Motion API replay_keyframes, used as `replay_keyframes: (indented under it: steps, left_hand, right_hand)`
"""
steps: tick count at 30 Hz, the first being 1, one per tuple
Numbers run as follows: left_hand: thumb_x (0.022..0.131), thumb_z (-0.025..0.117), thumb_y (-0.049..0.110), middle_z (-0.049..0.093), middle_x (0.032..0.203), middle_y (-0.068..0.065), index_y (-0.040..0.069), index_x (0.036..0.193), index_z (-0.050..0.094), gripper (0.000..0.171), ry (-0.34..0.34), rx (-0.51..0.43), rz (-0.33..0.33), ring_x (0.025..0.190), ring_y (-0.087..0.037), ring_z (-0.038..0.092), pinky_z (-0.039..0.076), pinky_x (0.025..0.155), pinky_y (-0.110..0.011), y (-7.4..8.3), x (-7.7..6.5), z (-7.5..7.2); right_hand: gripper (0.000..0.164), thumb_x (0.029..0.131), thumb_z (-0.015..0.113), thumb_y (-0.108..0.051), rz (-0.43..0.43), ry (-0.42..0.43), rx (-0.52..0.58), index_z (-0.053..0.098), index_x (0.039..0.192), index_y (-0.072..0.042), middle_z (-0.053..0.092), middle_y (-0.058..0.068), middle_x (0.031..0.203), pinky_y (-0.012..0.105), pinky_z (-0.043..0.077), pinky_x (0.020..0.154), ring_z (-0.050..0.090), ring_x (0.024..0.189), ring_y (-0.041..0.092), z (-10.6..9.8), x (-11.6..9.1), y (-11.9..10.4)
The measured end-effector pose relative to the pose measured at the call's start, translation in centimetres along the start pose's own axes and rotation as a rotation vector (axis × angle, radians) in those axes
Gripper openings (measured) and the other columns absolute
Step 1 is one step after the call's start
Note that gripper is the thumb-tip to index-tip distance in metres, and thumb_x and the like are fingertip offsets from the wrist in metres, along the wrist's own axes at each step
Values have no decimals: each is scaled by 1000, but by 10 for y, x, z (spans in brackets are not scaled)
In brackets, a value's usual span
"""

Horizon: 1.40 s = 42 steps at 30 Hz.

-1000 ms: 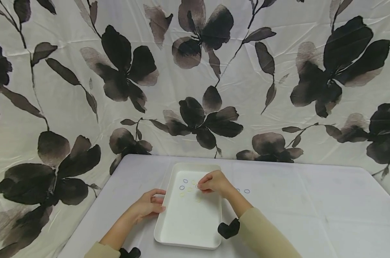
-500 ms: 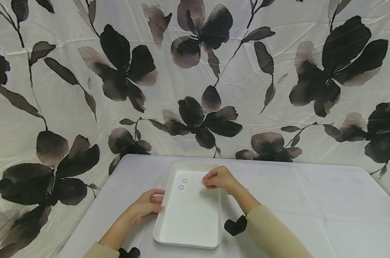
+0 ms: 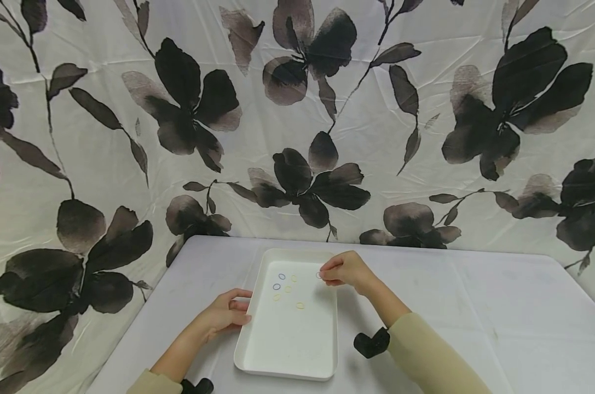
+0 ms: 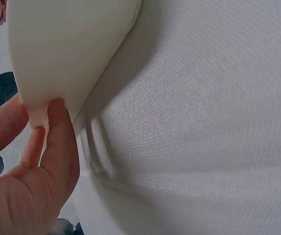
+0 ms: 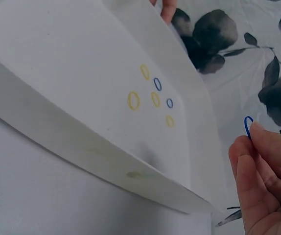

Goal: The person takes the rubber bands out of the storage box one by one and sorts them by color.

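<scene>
A white rectangular tray (image 3: 287,345) lies on the table. My left hand (image 3: 225,314) grips its left edge, thumb and fingers on the rim in the left wrist view. Above the tray's far right corner, my right hand (image 3: 348,272) pinches a small blue rubber band (image 5: 247,126) between thumb and fingertip. Toward the far end inside the tray, two blue rubber bands (image 5: 157,84) lie among several yellow rubber bands (image 5: 133,100), all flat and apart.
A white cloth covers the table (image 3: 474,317). Behind it hangs a white curtain (image 3: 415,180) with dark flowers. A black strap piece (image 3: 372,343) sits at my right wrist. My right forearm crosses over the table right of the tray.
My right hand has moved right and slightly away, from over the tray's middle to its far right corner, keeping the blue rubber band. The left hand and tray have stayed put.
</scene>
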<state>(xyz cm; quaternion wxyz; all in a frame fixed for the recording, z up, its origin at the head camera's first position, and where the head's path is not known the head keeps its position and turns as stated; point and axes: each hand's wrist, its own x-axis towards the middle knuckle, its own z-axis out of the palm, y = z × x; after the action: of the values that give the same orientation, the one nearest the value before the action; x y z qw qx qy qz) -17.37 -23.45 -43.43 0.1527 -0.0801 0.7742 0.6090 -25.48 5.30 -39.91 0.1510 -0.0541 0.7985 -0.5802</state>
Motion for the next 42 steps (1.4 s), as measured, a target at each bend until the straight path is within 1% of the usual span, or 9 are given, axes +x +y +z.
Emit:
replay_keyframes:
  steps: [6,13,20,22,27,33,37,42]
  left_hand:
    - [74,68,-12,58,98,-18,-6,128,44,59,-3,1,6,81,-23,61,54,69,-35,-1,1,-1]
    - [74,68,-11,59,102,-19,-7,129,43,60,-9,-4,4,83,-23,62,53,71,-36,-1,0,-1]
    - [75,68,-10,60,102,-19,-7,130,42,61,-14,-9,6,84,-24,63,54,70,-36,-1,-1,-1]
    - [75,69,-10,60,103,-19,-6,130,42,61,-15,-10,5,85,-24,63,54,71,-36,-1,-1,-1]
    - [75,68,-10,60,104,-19,-7,130,42,61,-32,-20,7,86,-24,62,54,72,-37,-1,-1,-2]
    - [75,68,-10,59,105,-20,-8,131,40,62,-58,-31,14,87,-24,62,53,74,-37,0,-2,-3]
    - [76,68,-10,59,104,-20,-8,131,39,63,-64,-34,19,87,-24,62,53,74,-37,0,-3,-3]
    - [76,67,-10,59,104,-20,-8,131,39,62,-64,-37,18,86,-24,62,53,74,-37,0,-2,-3]
  right_hand:
    - [9,77,73,-1,8,10,-25,70,84,3,67,7,72,29,55,63,63,62,15,-8,0,1]
    - [9,78,72,-2,26,5,-45,70,86,3,67,6,74,30,55,65,64,65,14,-19,-2,6]
    - [12,79,72,-5,29,-4,-68,70,87,3,66,6,73,33,55,66,63,63,14,-29,-6,9]
    - [12,79,72,-5,35,1,-78,70,88,3,66,6,74,32,55,66,62,63,14,-31,-7,9]
    - [12,80,71,-5,42,0,-72,69,88,3,67,6,75,29,55,64,62,64,14,-36,-6,12]
    - [12,80,71,-4,38,5,-74,69,88,4,67,6,75,32,55,65,63,64,15,-41,-8,15]
    - [13,81,71,-5,49,14,-76,69,89,4,67,6,77,34,55,68,63,66,15,-45,-10,16]
    - [14,81,71,-7,55,19,-82,69,90,4,67,5,77,32,55,67,64,67,15,-51,-11,18]
